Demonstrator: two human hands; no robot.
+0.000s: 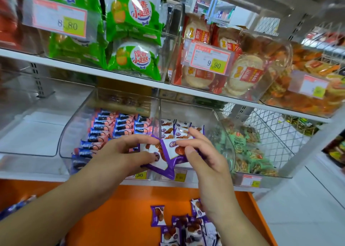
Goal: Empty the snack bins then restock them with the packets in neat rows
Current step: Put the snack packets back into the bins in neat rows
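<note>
From the head view, you held two purple packets (164,154) between both hands at the front lip of the middle bin (186,113). Your left hand (119,152) was clamped on the left one, thumb on its face and fingers curled over its top edge. Your right hand (197,150) pinched the right one, thumb in front and fingers behind. The two packets overlapped at a slant, their lower corners hanging over the bin's front edge and the price tags (179,176).

Further back in that bin, a few packets (177,130) already stood in rows against the rear wall. In the bin to the left, the blue packets (112,128) lay in tidy columns. More purple packets (179,227) lay loose on the orange ledge (112,208) below, near its right edge.

The risks, as I judged them: you gripped both packets by the edges only, and they were slick, so either could have slid free and dropped over the front lip onto the ledge. Because they were crossed, setting them down together would likely have left them crooked and spoilt the row. Pushing them back too hard could have toppled the standing packets behind. Your forearm passed close over the loose pile, so a careless reach might have swept some off the ledge's right edge.
</note>
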